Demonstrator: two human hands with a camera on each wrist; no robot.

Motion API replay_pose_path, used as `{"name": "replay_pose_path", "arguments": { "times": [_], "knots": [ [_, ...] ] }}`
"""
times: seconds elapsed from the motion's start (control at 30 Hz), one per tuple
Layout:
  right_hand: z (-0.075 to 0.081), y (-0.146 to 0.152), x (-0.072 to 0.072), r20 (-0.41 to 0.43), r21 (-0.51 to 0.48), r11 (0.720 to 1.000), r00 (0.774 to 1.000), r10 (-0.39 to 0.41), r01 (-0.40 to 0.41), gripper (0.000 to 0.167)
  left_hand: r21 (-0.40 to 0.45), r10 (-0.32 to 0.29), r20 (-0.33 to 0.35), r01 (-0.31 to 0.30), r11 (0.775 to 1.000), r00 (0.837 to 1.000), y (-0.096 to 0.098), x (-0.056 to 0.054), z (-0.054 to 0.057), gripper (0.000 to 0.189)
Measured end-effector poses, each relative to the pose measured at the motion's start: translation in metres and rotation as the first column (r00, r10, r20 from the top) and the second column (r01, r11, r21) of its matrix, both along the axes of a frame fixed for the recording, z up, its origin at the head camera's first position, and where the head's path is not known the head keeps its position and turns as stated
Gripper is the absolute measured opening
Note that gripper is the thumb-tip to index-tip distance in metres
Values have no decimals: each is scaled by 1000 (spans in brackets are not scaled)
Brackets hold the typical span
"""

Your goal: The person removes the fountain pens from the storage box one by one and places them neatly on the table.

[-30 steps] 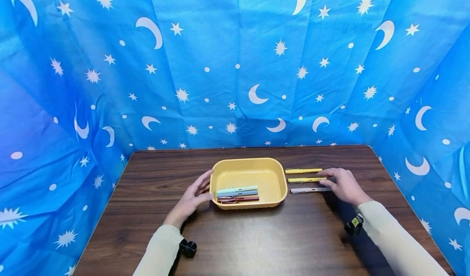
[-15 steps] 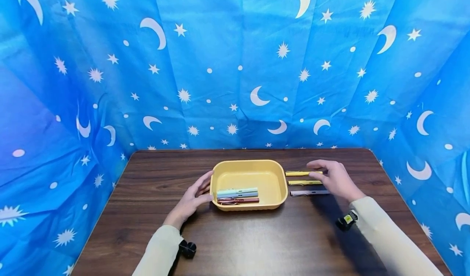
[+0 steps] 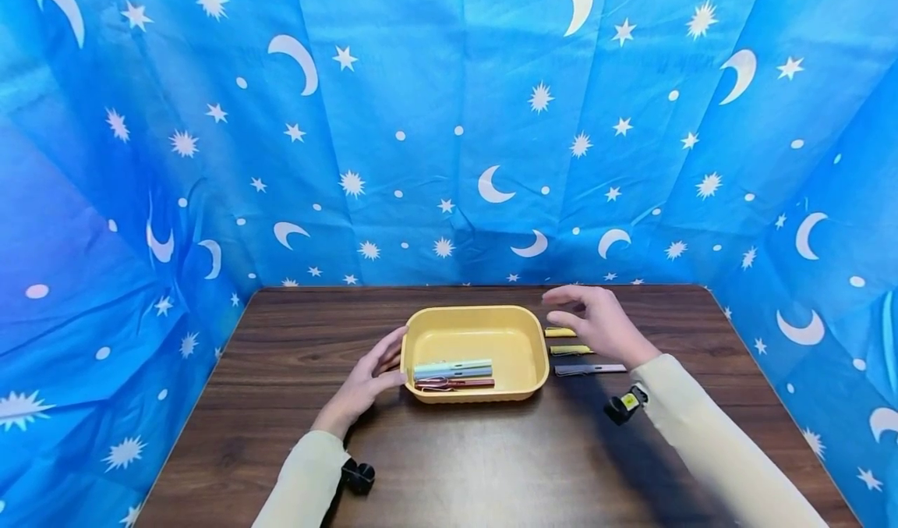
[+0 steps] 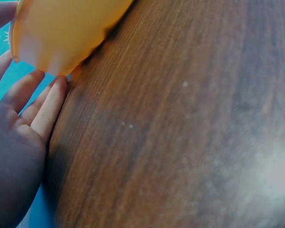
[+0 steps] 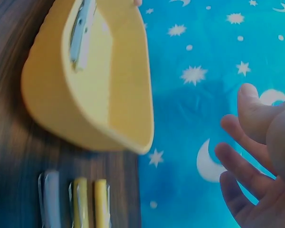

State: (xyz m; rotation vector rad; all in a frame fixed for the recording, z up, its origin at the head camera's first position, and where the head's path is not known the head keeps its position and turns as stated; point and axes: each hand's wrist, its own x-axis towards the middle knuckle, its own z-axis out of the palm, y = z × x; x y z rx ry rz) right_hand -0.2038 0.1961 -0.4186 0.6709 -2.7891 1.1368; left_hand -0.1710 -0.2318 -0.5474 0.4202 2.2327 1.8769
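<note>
The tray (image 3: 484, 337) was formed in smooth, semi-gloss material resembling plastic. The table (image 3: 449, 465) was faced in wood grain, and glare was returned by its smooth surface. The backdrop (image 3: 421, 83) was made of creased cloth. On the grey pen (image 3: 592, 370), a thin metal-looking clip (image 5: 40, 192) was fitted. A glossy finish was shown by the red pen (image 3: 466, 384); matt cloth was used for the sleeves (image 3: 708, 427).

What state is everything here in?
Tray, upright, holding pens
Mint pen, lying in tray
Blue pen, lying in tray
Red pen, lying in tray
Two yellow pens, lying on table
Grey pen, lying on table
Left hand, touching tray
Right hand, empty
Cloth, creased
</note>
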Motion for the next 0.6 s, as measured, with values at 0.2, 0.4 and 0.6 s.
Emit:
{"name": "replay_pose_path", "arguments": {
  "times": [0.2, 0.4, 0.6],
  "knots": [
    [8, -29, -12, 19, -20, 996, 996, 89, -88, 31, -3, -4, -1, 4, 1000, 1000, -1, 0, -2, 76],
    [15, -53, -27, 30, -17, 988, 988, 151, -150, 30, 5, -11, -17, 11, 1000, 1000, 0, -2, 1, 75],
    [14, -72, -39, 60, 14, 977, 975, 212, -213, 32, 8, -4, -3, 4, 1000, 1000, 1, -2, 0, 76]
  ]
}}
